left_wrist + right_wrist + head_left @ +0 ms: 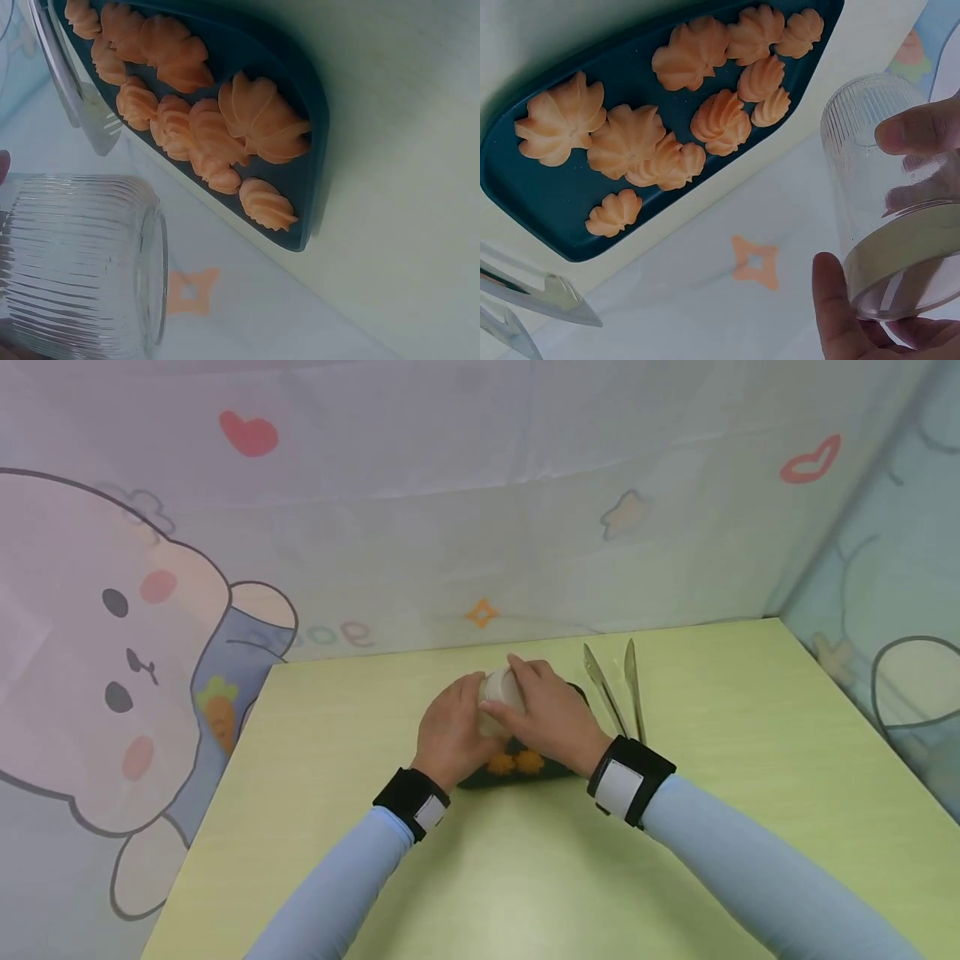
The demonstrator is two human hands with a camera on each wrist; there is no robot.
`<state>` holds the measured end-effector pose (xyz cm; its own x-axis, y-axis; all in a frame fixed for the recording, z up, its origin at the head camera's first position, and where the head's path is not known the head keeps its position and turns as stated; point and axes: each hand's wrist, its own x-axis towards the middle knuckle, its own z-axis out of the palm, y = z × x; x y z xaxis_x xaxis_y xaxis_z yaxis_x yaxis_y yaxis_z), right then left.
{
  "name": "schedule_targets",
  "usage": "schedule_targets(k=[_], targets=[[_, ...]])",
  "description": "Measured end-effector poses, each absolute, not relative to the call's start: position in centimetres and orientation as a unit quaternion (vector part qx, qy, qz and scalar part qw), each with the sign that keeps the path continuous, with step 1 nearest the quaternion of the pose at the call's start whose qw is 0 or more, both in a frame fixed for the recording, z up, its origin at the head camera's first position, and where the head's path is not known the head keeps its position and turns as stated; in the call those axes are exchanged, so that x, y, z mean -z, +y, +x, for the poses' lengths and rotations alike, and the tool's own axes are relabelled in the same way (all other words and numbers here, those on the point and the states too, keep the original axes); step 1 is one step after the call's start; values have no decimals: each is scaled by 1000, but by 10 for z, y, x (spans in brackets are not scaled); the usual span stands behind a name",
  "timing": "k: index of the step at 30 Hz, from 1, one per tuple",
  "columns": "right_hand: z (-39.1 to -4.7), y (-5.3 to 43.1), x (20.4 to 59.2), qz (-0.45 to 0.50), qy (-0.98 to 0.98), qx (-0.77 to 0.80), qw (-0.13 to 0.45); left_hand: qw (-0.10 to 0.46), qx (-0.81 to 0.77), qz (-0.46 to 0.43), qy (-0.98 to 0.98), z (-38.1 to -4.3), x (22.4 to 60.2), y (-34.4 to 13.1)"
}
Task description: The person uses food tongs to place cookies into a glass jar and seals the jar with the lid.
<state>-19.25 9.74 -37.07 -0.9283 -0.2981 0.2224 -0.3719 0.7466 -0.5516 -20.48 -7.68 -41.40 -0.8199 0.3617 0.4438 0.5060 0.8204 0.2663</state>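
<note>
Glass, clear and finely ribbed, forms the jar that the two hands share, near the middle of the table. A pale lid caps one end of it. The left hand wraps round the jar's side, its grip closed as far as the glass lets it. The right hand has its fingers and thumb bent about the lid, in a grip only as wide as the lid itself. The jar looks raised off the table, though how high cannot be told, and in the head view it and the hands hide much of a dark green tray. Swirled golden biscuits, some large and some small, lie on the tray, several touching one another. Just right of the tray rest metal tongs, arms spread, tips toward the wall and the near end hidden behind the right wrist. Both wrists wear black bands with white patches, over light blue sleeves. Behind the yellow-green table hangs a pale cloth printed with hearts, a star and a large cartoon animal
</note>
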Motion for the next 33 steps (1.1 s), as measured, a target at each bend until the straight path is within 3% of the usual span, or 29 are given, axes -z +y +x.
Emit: schedule_targets(k=[13, 21, 29, 33], targets=[[-195, 100, 376, 198, -923, -327, 54, 160, 193, -228, -941, -203, 413, -78], [-196, 110, 379, 309, -910, -261, 92, 107, 224, -210, -945, -201, 413, -79], [-199, 127, 383, 384, -883, -252, 95, 92, 240, -227, -939, -202, 414, -77], [-197, 129, 384, 374, -886, -259, 93, 99, 232, -234, -939, -203, 414, -76]])
